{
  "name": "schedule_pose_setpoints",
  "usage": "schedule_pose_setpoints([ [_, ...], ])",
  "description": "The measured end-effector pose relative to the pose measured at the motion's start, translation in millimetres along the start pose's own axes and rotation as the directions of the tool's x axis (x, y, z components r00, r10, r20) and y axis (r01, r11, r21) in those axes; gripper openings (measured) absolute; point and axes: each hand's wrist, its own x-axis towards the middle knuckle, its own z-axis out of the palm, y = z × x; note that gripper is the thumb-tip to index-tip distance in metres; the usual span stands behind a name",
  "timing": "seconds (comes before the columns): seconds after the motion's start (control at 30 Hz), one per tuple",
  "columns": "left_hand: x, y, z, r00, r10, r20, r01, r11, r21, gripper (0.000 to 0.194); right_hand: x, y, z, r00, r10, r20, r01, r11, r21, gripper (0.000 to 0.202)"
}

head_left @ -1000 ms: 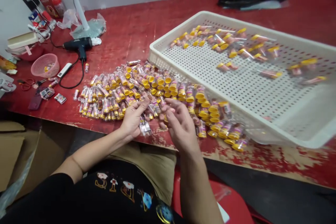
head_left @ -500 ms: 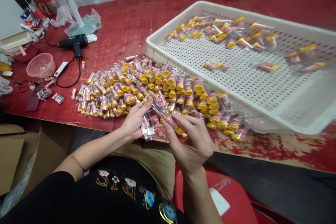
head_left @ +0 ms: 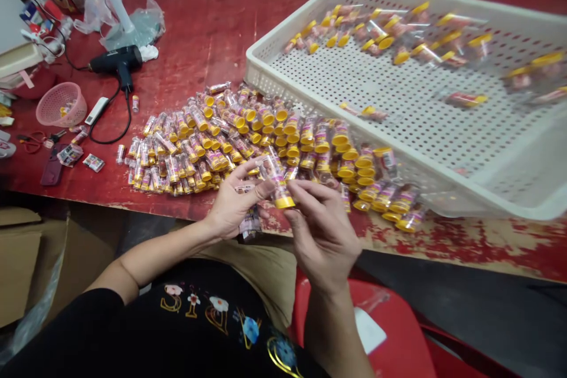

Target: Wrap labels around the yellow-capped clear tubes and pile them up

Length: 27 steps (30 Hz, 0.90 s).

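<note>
My left hand [head_left: 234, 198] and my right hand [head_left: 325, 227] meet over the table's front edge around one small clear tube with a yellow cap [head_left: 279, 186]. The tube carries a pink and purple label and tilts with its cap toward me. The left thumb and fingers grip its side, while the right thumb and fingertips pinch near the cap. Below the left palm hangs a strip of printed clear wrappers [head_left: 250, 221], partly hidden by the fingers. A large pile of similar yellow-capped tubes [head_left: 195, 147] lies just behind both hands.
A white perforated tray [head_left: 398, 142] with scattered yellow-capped tubes stands to the right. On the left are a heat gun [head_left: 119, 62] with its cable, a pink basket [head_left: 62, 103], red scissors [head_left: 31, 142] and a purple phone [head_left: 52, 165]. A red stool [head_left: 398, 331] is beside me.
The tube in my hands has turned more upright, its label and yellow cap now facing me. My left fingers have closed around its side. The camera view has shifted slightly.
</note>
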Motion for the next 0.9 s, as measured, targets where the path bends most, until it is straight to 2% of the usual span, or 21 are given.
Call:
schedule_pose_setpoints([
  [0.07, -1.4, 0.4, 0.3, 1.000, 0.025, 0.007, -0.025, 1.000, 0.017, 0.088, 2.4, -0.6, 0.8, 0.998, -0.050, -0.023, 0.049, 0.998, -0.027, 0.052],
  [0.17, -2.4, -2.0, -0.2, 0.999, 0.027, 0.036, -0.028, 0.999, 0.028, 0.087, 3.9, -2.3, 4.1, 0.980, -0.122, -0.160, 0.114, 0.992, -0.060, 0.053],
  [0.3, -1.5, -6.9, -0.2, 0.999, 0.020, 0.048, -0.022, 0.999, 0.025, 0.089, 4.2, -1.7, 9.5, 0.962, -0.142, -0.234, 0.122, 0.988, -0.098, 0.053],
  [0.5, 2.7, -5.6, 2.3, 1.000, 0.007, 0.012, -0.007, 1.000, 0.020, 0.085, 4.4, 3.7, 12.0, 0.970, -0.102, -0.219, 0.078, 0.990, -0.117, 0.041],
  [0.7, 5.3, -2.4, 3.6, 1.000, -0.016, -0.002, 0.016, 1.000, 0.016, 0.092, 6.1, 5.6, 11.8, 0.973, -0.091, -0.210, 0.071, 0.992, -0.099, 0.047],
  [0.9, 7.6, -2.5, 4.5, 0.999, -0.040, -0.029, 0.040, 0.999, -0.001, 0.090, 4.2, 6.4, 14.5, 0.969, -0.095, -0.227, 0.074, 0.992, -0.102, 0.045],
])
